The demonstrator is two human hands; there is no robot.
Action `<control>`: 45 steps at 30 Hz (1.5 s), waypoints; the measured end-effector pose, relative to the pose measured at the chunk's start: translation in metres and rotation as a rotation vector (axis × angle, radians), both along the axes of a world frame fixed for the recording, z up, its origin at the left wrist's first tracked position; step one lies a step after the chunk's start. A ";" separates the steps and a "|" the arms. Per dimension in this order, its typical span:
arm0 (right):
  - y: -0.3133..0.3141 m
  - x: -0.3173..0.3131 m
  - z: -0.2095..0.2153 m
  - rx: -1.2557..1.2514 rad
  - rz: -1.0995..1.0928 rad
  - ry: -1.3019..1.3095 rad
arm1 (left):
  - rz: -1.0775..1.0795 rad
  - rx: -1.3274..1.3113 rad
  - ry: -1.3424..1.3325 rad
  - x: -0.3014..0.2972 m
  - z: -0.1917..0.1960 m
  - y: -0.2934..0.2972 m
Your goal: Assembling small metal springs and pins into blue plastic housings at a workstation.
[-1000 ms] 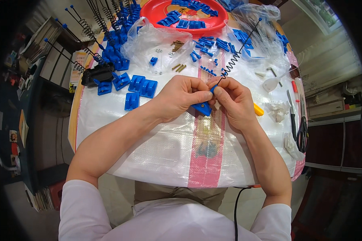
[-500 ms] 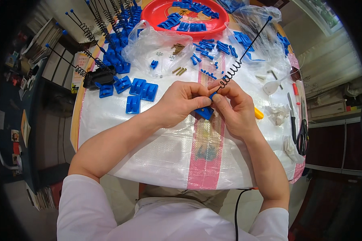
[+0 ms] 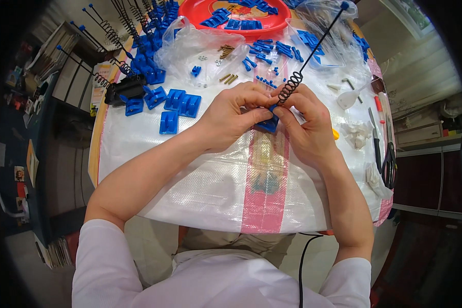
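Observation:
Over the middle of the table, my left hand (image 3: 232, 115) and my right hand (image 3: 308, 119) meet at a blue plastic base (image 3: 268, 124). My left fingers are closed around the base and its raised blue piece. Between my right thumb and fingers the lower end of a black coil-spring rod (image 3: 290, 87) meets that blue piece. The rod slants up to the far right and carries a small blue cap (image 3: 345, 5) at its tip. My fingertips hide the exact joint. Several loose blue bases (image 3: 189, 106) lie left of my left hand.
Finished-looking spring-rod pieces (image 3: 148, 66) crowd the far left, beside a black holder (image 3: 125, 91). A red basin (image 3: 187, 11) holds blue parts. Plastic bags (image 3: 190, 51), brass screws (image 3: 232, 79) and small blue parts (image 3: 264, 57) lie beyond my hands. Scissors (image 3: 389, 167) and a knife (image 3: 377, 149) lie right.
Both hands have moved slightly away from me with the blue base. The spring rod now stands steeper, and its coils sit closer together in view.

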State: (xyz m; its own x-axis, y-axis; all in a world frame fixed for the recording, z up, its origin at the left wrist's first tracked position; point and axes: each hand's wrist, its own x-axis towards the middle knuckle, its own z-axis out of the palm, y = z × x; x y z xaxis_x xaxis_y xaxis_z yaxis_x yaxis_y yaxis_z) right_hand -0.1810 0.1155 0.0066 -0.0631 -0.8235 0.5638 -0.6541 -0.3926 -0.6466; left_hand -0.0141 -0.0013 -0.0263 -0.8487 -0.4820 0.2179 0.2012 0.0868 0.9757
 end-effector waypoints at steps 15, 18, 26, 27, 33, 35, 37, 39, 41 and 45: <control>0.001 0.000 -0.005 0.080 -0.010 -0.017 | 0.004 -0.083 0.001 0.001 -0.008 -0.001; 0.001 0.000 -0.005 0.101 -0.019 -0.083 | -0.037 0.006 -0.052 0.002 -0.005 -0.001; -0.001 0.001 -0.006 0.036 -0.002 -0.085 | -0.070 0.102 -0.093 0.003 -0.001 0.000; 0.000 0.002 -0.006 0.050 -0.013 -0.091 | -0.070 0.086 -0.094 0.003 -0.001 0.000; 0.000 0.001 -0.010 0.043 -0.010 -0.092 | -0.074 0.076 -0.098 0.003 -0.001 0.000; 0.000 0.003 -0.010 0.051 -0.013 -0.098 | -0.070 0.068 -0.099 0.003 0.000 0.000; 0.000 0.004 -0.008 0.053 -0.015 -0.106 | -0.092 0.063 -0.097 0.003 -0.001 -0.002; 0.000 0.007 -0.008 0.041 -0.018 -0.112 | -0.085 0.059 -0.071 0.003 -0.001 -0.002; -0.002 0.008 -0.008 0.036 -0.015 -0.122 | -0.049 0.055 -0.020 0.002 -0.001 0.001; -0.002 0.007 -0.012 0.056 -0.023 -0.121 | -0.031 0.030 -0.042 0.003 0.004 0.003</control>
State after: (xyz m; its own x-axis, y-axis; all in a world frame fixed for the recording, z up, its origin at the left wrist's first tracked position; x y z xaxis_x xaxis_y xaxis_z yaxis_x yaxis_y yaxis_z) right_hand -0.1735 0.1134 -0.0051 -0.1469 -0.8512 0.5039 -0.5786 -0.3392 -0.7417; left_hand -0.0110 0.0019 -0.0225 -0.8715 -0.4609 0.1677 0.1621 0.0520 0.9854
